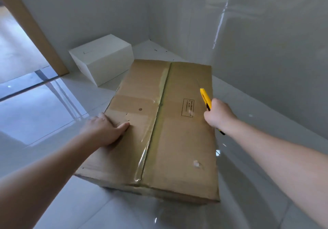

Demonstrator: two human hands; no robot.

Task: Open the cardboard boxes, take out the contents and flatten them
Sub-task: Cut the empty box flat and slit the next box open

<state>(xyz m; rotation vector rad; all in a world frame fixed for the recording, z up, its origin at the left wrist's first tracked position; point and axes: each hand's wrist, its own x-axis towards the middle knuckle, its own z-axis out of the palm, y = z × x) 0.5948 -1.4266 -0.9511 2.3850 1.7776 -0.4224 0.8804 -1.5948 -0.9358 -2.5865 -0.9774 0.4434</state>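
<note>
A large brown cardboard box [179,136] lies on the glossy floor, its top flaps closed and sealed by clear tape [154,125] along the centre seam. My left hand [104,129] rests flat on the box's left top, fingers straight. Over the box's right edge, my right hand [219,113] grips a yellow utility knife [205,98], whose tip points away from me. A smaller white box [104,58], also closed, stands behind by the wall.
White walls [248,33] meet in a corner just behind the boxes. A wooden door frame [32,30] and a doorway lie at the far left. The pale tiled floor [53,122] surrounds the brown box.
</note>
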